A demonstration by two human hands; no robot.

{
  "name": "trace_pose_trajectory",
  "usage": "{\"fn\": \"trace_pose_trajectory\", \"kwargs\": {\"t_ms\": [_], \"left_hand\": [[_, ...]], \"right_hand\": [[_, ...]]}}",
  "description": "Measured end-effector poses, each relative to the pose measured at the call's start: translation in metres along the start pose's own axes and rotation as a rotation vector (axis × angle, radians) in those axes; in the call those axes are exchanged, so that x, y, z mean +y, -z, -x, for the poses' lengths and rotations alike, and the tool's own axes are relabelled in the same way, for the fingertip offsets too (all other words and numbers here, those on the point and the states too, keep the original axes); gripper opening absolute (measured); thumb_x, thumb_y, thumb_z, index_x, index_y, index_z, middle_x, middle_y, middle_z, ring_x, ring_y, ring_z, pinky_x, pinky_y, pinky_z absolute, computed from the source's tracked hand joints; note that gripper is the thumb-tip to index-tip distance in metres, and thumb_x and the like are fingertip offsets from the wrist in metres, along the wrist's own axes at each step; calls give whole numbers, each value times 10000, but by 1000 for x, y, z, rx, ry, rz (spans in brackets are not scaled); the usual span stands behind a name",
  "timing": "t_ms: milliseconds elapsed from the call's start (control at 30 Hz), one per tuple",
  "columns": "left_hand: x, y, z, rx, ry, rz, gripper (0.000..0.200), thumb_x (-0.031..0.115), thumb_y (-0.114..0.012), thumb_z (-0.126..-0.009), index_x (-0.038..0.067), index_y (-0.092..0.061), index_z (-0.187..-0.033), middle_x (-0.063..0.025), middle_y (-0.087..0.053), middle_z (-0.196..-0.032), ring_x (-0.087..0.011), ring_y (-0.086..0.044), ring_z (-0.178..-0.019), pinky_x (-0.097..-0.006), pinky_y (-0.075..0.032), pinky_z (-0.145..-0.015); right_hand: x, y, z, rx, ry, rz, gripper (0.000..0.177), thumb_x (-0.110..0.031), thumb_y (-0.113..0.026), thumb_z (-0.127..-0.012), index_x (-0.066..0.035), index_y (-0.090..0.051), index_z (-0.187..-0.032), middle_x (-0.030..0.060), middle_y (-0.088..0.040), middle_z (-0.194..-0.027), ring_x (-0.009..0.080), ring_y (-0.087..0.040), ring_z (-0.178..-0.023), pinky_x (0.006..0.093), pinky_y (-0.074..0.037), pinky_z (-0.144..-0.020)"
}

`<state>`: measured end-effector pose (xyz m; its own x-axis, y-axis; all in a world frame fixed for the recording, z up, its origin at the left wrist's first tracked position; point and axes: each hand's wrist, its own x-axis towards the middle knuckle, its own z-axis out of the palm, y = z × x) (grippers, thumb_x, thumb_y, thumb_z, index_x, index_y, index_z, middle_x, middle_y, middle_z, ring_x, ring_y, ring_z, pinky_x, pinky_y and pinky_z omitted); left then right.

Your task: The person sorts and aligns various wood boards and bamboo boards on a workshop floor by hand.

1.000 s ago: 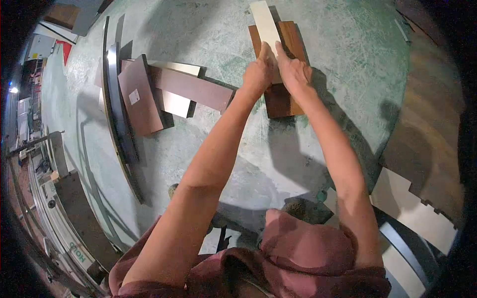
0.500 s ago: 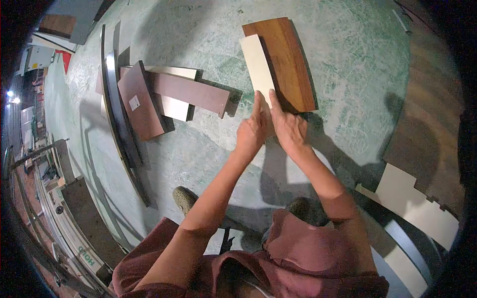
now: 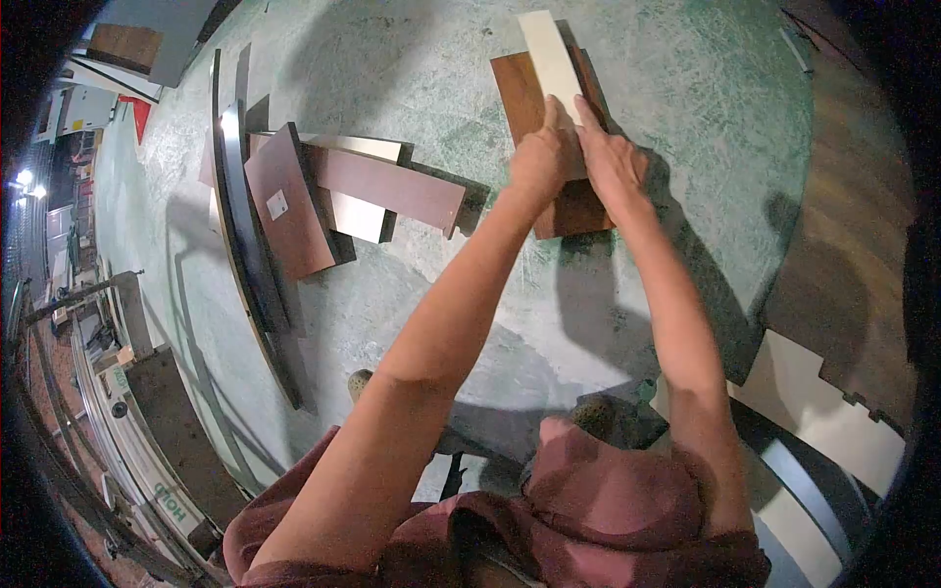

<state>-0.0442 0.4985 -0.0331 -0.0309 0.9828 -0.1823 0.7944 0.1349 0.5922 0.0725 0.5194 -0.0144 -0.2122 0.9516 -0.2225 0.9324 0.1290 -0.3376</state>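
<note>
A narrow cream board (image 3: 549, 57) stretches away from me, and both my hands grip its near end from the two sides. My left hand (image 3: 541, 165) is closed on the left edge, its index finger laid along the surface. On the opposite edge my right hand (image 3: 613, 165) is closed the same way, index finger pointing forward. Beneath the cream board is a wider brown wood-grain board (image 3: 578, 218) on the floor; the cream one overlaps it and sticks out past its far end. The middle of the brown board is hidden by the cream board and my hands.
Left of my hands lies a loose pile with a mauve plank (image 3: 392, 186), a labelled mauve panel (image 3: 289, 211) and a long dark metal strip (image 3: 240, 186). Cream cut panels (image 3: 814, 392) lie at the lower right beside brown sheeting (image 3: 843, 235). My shoe (image 3: 593, 416) is near.
My hands have moved forward and slightly right with the cream board, which now lies across the brown board instead of along its left side. The brown board appears turned and lower in view.
</note>
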Motion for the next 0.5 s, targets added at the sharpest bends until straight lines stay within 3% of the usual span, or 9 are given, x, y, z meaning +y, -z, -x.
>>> {"fn": "trace_pose_trajectory", "kwargs": {"t_ms": [133,200,267,500], "left_hand": [[21,-17,22,-56,6,-54,616,244,-442,-851,133,-116,-1361,-261,-591,-769,-377,-601,-727,-459,-483,-633],[29,-20,40,-40,-45,-3,613,254,-428,-855,140,-107,-1365,-261,-589,-737,-387,-598,-705,-480,-472,-622],[37,-22,56,-163,38,-15,623,247,-428,-856,143,-89,-1368,-256,-586,-701,-396,-593,-666,-492,-466,-602],[14,-32,124,-103,-2,62,679,161,-455,-831,112,-47,-1372,-248,-569,-627,-386,-584,-597,-467,-461,-524]], "right_hand": [[26,-5,31,88,-43,-5,475,-337,-387,-890,-303,-214,-1332,219,-602,-706,379,-605,-679,471,-462,-581],[29,0,49,-6,-116,11,481,-341,-376,-894,-328,-191,-1338,227,-599,-700,385,-603,-679,480,-461,-589],[29,1,73,-31,-177,11,479,-340,-370,-896,-344,-185,-1338,233,-592,-672,384,-603,-652,486,-461,-579],[20,-23,123,-148,-102,31,540,-263,-401,-880,-278,-149,-1358,223,-586,-640,374,-602,-605,471,-469,-547]]}}
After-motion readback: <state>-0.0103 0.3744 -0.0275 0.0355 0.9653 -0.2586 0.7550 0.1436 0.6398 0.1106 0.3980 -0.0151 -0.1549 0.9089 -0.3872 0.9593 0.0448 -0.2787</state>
